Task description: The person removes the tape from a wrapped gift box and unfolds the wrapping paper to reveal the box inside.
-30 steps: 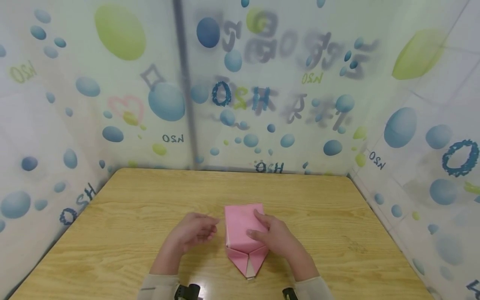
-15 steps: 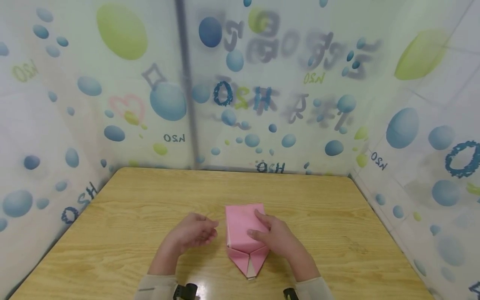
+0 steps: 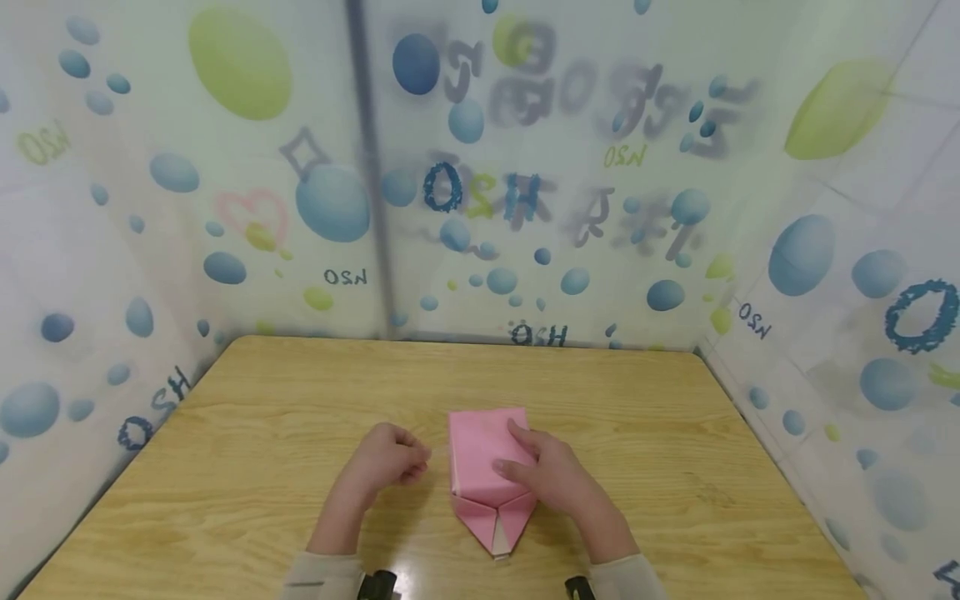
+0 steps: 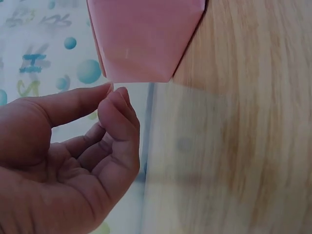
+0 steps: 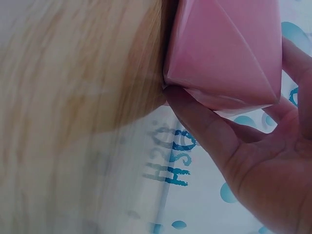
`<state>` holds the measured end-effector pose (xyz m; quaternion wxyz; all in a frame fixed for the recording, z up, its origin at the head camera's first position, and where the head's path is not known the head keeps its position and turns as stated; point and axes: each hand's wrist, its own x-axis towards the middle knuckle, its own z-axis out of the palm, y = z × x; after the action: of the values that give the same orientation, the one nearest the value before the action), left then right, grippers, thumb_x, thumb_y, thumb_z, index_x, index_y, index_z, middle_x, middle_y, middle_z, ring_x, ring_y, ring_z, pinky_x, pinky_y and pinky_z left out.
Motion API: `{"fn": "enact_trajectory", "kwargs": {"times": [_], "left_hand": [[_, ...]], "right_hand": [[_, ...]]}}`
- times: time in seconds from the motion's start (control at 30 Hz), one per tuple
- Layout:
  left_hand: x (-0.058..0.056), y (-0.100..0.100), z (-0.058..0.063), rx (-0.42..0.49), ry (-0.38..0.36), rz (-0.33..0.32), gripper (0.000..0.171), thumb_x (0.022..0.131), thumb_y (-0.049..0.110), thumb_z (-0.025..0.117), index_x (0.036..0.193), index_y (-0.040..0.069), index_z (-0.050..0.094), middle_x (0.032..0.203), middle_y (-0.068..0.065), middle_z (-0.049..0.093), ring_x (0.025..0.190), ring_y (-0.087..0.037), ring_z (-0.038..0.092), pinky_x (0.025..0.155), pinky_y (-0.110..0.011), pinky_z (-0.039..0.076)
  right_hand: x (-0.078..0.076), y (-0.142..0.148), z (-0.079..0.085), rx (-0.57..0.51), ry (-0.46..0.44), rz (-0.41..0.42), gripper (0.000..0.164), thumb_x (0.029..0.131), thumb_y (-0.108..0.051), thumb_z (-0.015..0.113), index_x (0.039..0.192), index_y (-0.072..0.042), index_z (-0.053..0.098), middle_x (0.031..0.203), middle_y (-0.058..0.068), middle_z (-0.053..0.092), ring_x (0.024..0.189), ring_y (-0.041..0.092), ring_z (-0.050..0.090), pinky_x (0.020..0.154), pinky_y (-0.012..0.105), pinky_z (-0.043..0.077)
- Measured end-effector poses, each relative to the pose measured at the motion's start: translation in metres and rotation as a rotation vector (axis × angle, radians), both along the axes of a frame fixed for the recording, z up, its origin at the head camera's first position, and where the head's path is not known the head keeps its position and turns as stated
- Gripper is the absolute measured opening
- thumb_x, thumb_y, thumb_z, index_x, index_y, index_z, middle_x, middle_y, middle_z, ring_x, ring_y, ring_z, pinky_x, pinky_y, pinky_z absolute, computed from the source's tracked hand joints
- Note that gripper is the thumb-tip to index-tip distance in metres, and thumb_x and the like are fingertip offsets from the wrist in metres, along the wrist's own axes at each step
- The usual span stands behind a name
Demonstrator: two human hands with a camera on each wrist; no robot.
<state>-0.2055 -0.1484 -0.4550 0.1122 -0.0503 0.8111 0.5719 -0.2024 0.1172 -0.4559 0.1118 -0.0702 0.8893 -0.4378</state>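
A box wrapped in pink paper (image 3: pixel 480 454) stands on the table, its near end folded into a pointed flap (image 3: pixel 498 525) with a pale strip down the middle. My right hand (image 3: pixel 558 475) grips the box from the right, thumb and fingers spread over its edge. In the right wrist view, fingers (image 5: pixel 204 124) reach under a corner of the pink paper, where a diagonal crease shows. Just left of the box hovers my left hand (image 3: pixel 386 458), its fingers loosely curled. The left wrist view shows its thumb and forefinger tips close together beside the pink side, with nothing visible between them.
The light wood table (image 3: pixel 262 450) has walls on three sides, covered by a whitish sheet (image 3: pixel 465 308) printed with blue and green bubbles. Both sleeves are pale, with a dark wrist camera (image 3: pixel 377 585) at the left one.
My left hand has drawn slightly away from the box, its fingers curling in a little more. My right hand and the box have stayed in place.
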Motion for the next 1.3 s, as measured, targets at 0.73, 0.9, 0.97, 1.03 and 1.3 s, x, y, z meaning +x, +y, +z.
{"fn": "enact_trajectory", "kwargs": {"times": [0.73,0.9,0.97,1.03,1.3], "left_hand": [[-0.001,-0.015,-0.002,0.255,-0.053,-0.026,0.029,0.101,-0.001,0.061,0.121,-0.023,0.062,0.089,-0.011,0.072,0.077,-0.012,0.067,0.07,-0.023,0.06],[-0.002,-0.007,-0.004,0.182,-0.008,0.064,0.022,0.1,-0.003,0.057,0.111,-0.019,0.067,0.082,-0.009,0.068,0.072,-0.013,0.064,0.066,-0.026,0.058],[-0.002,-0.004,-0.004,0.164,-0.001,0.097,0.02,0.099,-0.003,0.057,0.109,-0.017,0.067,0.081,-0.008,0.066,0.07,-0.014,0.062,0.065,-0.026,0.057],[-0.003,-0.002,-0.005,0.157,0.001,0.123,0.019,0.099,-0.003,0.057,0.107,-0.016,0.067,0.079,-0.007,0.065,0.069,-0.014,0.062,0.064,-0.026,0.057],[-0.001,-0.007,-0.005,0.153,-0.004,0.089,0.021,0.102,0.0,0.059,0.112,-0.017,0.066,0.083,-0.007,0.066,0.072,-0.014,0.062,0.066,-0.026,0.056]], "right_hand": [[-0.001,0.001,-0.002,0.018,0.03,0.001,0.074,0.096,-0.042,0.078,0.159,-0.014,0.051,0.162,0.023,0.05,0.154,0.045,0.043,0.125,0.062,0.037],[-0.001,0.0,-0.002,0.006,0.008,-0.001,0.073,0.097,-0.041,0.078,0.159,-0.015,0.05,0.163,0.023,0.049,0.155,0.044,0.041,0.126,0.062,0.036],[-0.001,0.0,-0.001,0.009,0.015,-0.002,0.073,0.097,-0.041,0.078,0.159,-0.014,0.05,0.162,0.024,0.049,0.154,0.045,0.042,0.126,0.062,0.036],[-0.001,0.0,-0.001,0.012,0.024,-0.003,0.073,0.097,-0.04,0.078,0.159,-0.014,0.051,0.161,0.024,0.05,0.154,0.045,0.043,0.126,0.062,0.037],[0.0,0.0,0.0,0.019,0.023,-0.007,0.072,0.096,-0.04,0.078,0.158,-0.014,0.051,0.161,0.024,0.051,0.153,0.045,0.043,0.125,0.062,0.037]]}}
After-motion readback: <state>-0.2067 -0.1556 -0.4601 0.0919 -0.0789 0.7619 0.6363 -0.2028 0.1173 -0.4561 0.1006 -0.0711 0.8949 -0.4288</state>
